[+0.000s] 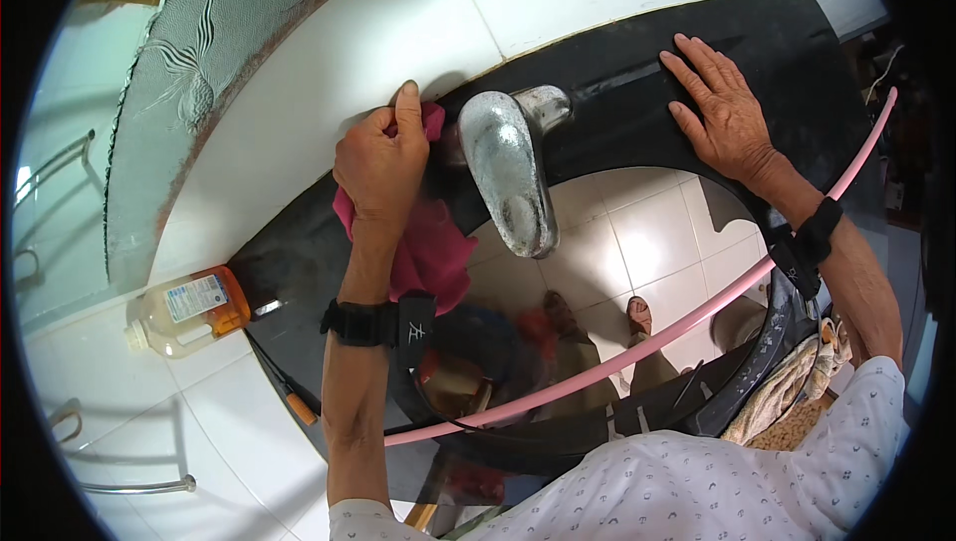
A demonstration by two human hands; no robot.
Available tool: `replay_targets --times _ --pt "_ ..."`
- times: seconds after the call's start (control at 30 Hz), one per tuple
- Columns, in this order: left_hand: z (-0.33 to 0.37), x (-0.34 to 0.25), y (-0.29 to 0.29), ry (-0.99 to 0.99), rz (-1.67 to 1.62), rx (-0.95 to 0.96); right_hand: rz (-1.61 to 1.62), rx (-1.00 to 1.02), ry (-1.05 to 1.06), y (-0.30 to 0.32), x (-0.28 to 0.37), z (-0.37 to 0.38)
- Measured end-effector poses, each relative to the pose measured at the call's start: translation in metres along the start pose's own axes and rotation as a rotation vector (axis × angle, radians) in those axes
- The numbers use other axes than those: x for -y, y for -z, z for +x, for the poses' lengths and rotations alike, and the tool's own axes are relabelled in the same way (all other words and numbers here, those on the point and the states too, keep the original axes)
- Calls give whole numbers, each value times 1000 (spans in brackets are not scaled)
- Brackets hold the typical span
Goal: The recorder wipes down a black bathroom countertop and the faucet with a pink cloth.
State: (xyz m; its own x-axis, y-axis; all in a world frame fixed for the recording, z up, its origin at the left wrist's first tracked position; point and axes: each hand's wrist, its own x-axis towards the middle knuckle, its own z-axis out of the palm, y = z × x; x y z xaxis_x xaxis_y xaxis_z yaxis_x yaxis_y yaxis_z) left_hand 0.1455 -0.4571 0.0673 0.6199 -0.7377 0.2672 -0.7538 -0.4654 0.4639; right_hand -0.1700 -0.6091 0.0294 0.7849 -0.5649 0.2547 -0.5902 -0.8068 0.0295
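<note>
My left hand [383, 157] is closed around a crumpled magenta cloth [433, 252], its thumb pointing up along the white tiled wall. Part of the cloth pokes out by the thumb, while the rest hangs down over the black countertop [627, 93]. Just right of this hand stands a worn silver faucet [503, 162] with a broad lever. My right hand [722, 108] lies palm down on the countertop at the right, fingers spread and holding nothing. Both wrists wear black bands.
A large opening in the countertop shows the tiled floor [637, 212] and feet below. Across it runs a pink hose [597, 372]. At left lies a bottle [194, 312] of clear and orange plastic. A mirror [169, 63] hangs at upper left; a beige rag [777, 397] hangs at lower right.
</note>
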Motion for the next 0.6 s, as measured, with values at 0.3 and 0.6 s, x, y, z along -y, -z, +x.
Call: replay_targets --times 0.3,0.6 --pt "-1 5 -4 -36 21 -61 -9 5 3 -1 0 -1" --pt "-1 0 -2 6 82 -69 14 -36 18 -1 0 1"
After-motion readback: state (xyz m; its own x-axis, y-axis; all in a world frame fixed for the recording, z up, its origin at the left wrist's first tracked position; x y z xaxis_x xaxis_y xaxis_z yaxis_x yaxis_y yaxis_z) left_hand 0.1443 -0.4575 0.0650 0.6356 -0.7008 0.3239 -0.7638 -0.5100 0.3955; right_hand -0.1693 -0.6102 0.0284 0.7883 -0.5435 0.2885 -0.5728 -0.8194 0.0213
